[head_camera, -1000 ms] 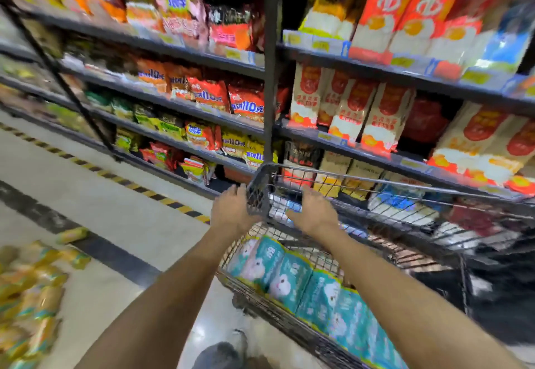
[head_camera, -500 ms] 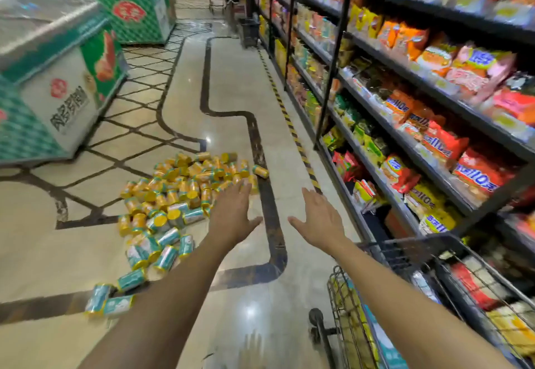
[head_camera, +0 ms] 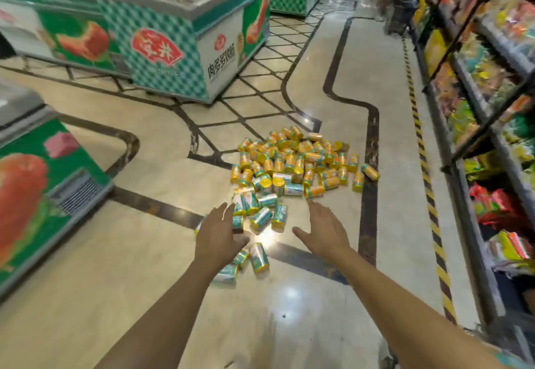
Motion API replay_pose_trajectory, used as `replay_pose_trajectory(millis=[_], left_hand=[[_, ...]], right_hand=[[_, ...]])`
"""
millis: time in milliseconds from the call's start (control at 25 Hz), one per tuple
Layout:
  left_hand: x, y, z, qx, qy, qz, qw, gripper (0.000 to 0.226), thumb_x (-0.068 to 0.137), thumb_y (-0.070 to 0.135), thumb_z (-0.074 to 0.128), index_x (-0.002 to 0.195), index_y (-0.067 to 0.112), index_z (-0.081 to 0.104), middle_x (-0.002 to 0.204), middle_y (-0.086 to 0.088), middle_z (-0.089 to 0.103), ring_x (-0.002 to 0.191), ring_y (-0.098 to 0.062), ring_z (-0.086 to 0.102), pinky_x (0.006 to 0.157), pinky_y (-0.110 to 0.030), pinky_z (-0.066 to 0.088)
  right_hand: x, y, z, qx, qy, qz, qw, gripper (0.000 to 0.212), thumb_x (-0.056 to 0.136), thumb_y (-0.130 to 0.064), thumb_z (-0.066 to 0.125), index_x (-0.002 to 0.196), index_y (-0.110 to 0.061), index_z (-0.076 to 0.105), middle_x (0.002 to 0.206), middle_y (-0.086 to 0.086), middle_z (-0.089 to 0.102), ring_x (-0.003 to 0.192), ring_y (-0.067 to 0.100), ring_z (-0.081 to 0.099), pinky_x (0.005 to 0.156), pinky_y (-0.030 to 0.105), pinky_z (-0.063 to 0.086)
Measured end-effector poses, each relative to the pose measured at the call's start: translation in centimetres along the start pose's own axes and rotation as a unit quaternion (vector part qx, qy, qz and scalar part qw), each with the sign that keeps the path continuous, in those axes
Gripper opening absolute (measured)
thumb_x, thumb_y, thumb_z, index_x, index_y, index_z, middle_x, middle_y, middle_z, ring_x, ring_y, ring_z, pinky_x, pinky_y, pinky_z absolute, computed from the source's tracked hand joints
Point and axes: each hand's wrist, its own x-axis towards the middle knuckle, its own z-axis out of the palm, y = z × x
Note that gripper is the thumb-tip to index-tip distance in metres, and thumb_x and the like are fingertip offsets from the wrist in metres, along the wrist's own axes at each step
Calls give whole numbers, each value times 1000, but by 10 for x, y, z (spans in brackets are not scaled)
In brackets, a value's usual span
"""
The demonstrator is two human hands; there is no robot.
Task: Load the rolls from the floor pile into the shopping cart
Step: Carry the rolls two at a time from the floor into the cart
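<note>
A pile of rolls (head_camera: 292, 166) in yellow, orange and teal wrappers lies scattered on the shiny tiled floor ahead of me. Several teal ones (head_camera: 258, 257) lie closest, between my arms. My left hand (head_camera: 217, 234) reaches forward with fingers spread, palm down, over the pile's near edge and holds nothing. My right hand (head_camera: 325, 228) is stretched out beside it, also open and empty. The shopping cart is out of view.
Green chest freezers stand at the far left (head_camera: 162, 50) and the near left (head_camera: 34, 183). Shelves of snack bags (head_camera: 492, 108) line the right side, with a yellow-black floor stripe (head_camera: 419, 137) in front of them.
My hands left the cart handle and my view swung left from the cart and shelves to the floor pile. Both hands now reach toward the rolls, and the pile is closer.
</note>
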Motion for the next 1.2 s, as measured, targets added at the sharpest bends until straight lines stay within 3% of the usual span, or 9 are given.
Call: replay_pose_trajectory(millis=[280, 680, 880, 1200], left_hand=[[25, -65, -4, -13, -33, -35, 999, 86, 85, 51, 62, 151, 16, 20, 157, 0, 23, 144, -17, 22, 111, -31, 27], [134, -89, 34, -7, -65, -105, 992, 78, 82, 50, 65, 145, 16, 33, 149, -6, 36, 137, -21, 33, 107, -35, 34], [204, -126, 95, 4, -126, -149, 981, 81, 85, 45, 65, 149, 17, 25, 154, -3, 29, 141, -20, 27, 110, -33, 26], [244, -227, 287, -60, -230, -249, 939, 80, 82, 45, 68, 145, 10, 32, 146, -9, 40, 133, -26, 38, 104, -36, 32]], right_hand=[[42, -67, 44, 14, -39, -4, 999, 80, 93, -49, 51, 153, -11, 13, 157, 7, 22, 144, 25, 22, 114, 38, 26], [184, -68, 81, 20, -112, -30, 993, 69, 92, -40, 55, 147, -8, 27, 148, 10, 36, 136, 28, 34, 106, 38, 34], [265, -41, 142, 1, -174, -32, 984, 68, 94, -41, 53, 148, -9, 27, 149, 10, 36, 137, 25, 32, 107, 36, 32], [356, 14, 327, 24, -231, 105, 967, 74, 91, -41, 59, 146, -4, 28, 145, 17, 40, 134, 33, 38, 103, 41, 35]])
